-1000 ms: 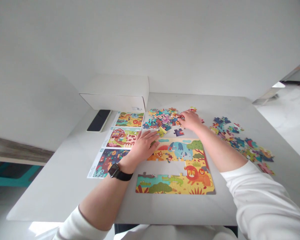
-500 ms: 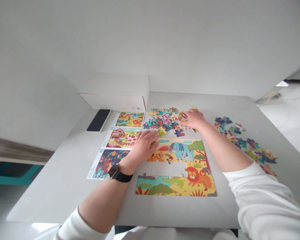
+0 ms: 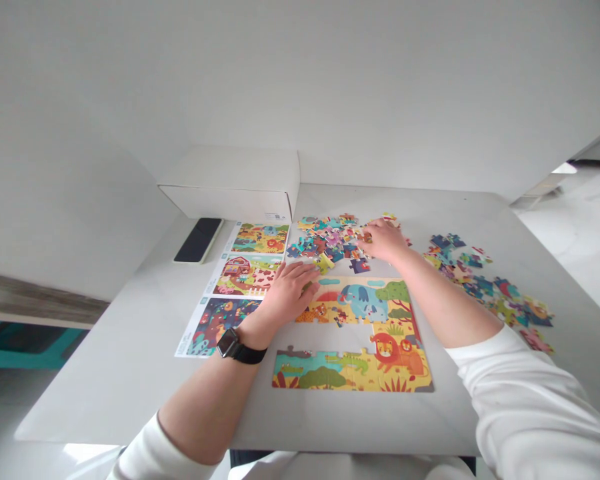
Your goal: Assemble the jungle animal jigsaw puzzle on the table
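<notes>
A partly assembled animal jigsaw [image 3: 360, 333] lies on the white table [image 3: 130, 373], with a gap across its middle row. My left hand [image 3: 289, 290] rests flat, fingers spread, on the puzzle's upper left corner; a black watch [image 3: 230, 345] is on that wrist. My right hand [image 3: 384, 239] reaches into the heap of loose pieces [image 3: 327, 241] behind the puzzle, fingers curled among them. What they grip, if anything, I cannot make out. A single dark piece [image 3: 359, 265] lies just behind the puzzle's top edge.
A reference sheet with three pictures [image 3: 235, 283] lies left of the puzzle. A black phone [image 3: 199, 240] and a white cardboard box [image 3: 235, 180] sit at the back left. A second scatter of pieces [image 3: 490, 287] spreads along the right side. White wall behind.
My right hand has shifted back and forth slightly over the loose pieces. The left hand has stayed put on the puzzle corner.
</notes>
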A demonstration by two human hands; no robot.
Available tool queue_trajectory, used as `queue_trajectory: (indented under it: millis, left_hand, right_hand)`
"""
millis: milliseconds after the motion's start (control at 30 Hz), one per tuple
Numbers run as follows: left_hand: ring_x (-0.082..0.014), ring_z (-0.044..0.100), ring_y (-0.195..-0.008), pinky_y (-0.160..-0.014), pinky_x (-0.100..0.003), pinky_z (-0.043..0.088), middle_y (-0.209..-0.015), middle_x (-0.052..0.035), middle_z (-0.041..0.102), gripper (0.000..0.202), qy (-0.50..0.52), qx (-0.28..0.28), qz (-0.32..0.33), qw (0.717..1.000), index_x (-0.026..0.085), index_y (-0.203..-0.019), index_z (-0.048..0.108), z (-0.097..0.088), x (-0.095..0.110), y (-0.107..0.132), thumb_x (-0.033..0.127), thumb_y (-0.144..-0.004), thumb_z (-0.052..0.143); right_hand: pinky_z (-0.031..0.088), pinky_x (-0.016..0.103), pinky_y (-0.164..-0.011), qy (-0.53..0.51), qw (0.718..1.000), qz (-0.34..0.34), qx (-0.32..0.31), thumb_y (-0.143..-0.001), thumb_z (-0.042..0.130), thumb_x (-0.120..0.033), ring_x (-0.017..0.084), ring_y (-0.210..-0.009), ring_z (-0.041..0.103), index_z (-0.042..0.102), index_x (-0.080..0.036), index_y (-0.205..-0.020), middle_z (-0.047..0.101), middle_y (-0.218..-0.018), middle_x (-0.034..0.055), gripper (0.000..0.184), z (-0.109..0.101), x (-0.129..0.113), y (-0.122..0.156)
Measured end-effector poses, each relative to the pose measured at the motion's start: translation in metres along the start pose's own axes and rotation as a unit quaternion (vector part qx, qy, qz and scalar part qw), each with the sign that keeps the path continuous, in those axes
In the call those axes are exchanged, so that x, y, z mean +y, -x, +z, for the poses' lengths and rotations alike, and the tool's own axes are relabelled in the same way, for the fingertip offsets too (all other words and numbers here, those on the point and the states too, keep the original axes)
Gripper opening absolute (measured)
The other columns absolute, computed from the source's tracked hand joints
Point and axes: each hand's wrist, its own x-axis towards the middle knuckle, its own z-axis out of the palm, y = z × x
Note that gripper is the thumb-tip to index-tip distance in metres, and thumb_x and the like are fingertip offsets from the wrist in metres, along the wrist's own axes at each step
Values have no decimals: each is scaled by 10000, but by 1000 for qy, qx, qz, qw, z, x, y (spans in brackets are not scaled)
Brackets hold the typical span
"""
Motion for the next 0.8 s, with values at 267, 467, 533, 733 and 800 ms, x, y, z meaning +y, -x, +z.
queue_trajectory:
  millis: [267, 467, 533, 733, 800]
  left_hand:
    - [-313, 608, -1444, -1303, -623, 376, -1496, -65, 724, 358, 2, 1, 3, 1000, 311, -1382, 759, 1, -1, -1, 352, -1088, 559]
    - [-296, 610, -1434, -1291, -580, 404, -1489, -61, 725, 354, 8, 5, 16, 1000, 309, -1381, 754, 2, -2, 0, 367, -1096, 552]
    - [-295, 613, -1428, -1287, -576, 407, -1485, -65, 726, 354, 8, 7, 15, 1000, 306, -1382, 750, 1, -3, 0, 371, -1097, 551]
    - [-304, 615, -1424, -1269, -591, 415, -1488, -90, 713, 352, 2, 10, 7, 1000, 288, -1376, 741, 1, -1, 0, 349, -1089, 545]
    - [-303, 619, -1415, -1264, -586, 421, -1485, -87, 712, 347, 0, 10, 7, 1000, 296, -1370, 741, 1, -1, 0, 350, -1088, 547]
  right_hand:
    - [494, 516, -1168, -40, 997, -35, 59, -1025, 692, -421, 370, -1341, 643, 764, -169, -1316, 716, -1391, 196, 392, -1, 0, 2]
    - [437, 481, -1254, -82, 975, -206, 21, -1085, 612, -378, 306, -1482, 566, 658, -261, -1548, 625, -1608, 116, 479, 7, -33, -5]
    - [449, 496, -1239, -56, 979, -193, 7, -1078, 633, -425, 329, -1473, 571, 690, -269, -1515, 630, -1599, 117, 468, 7, -41, -6]
    - [488, 554, -1178, -14, 997, -71, 31, -1055, 631, -531, 401, -1348, 635, 777, -196, -1330, 702, -1458, 189, 458, 0, -40, -6]
    - [476, 552, -1195, -24, 996, -83, 37, -1071, 610, -495, 397, -1394, 612, 718, -196, -1449, 671, -1514, 194, 494, 1, -40, -9]
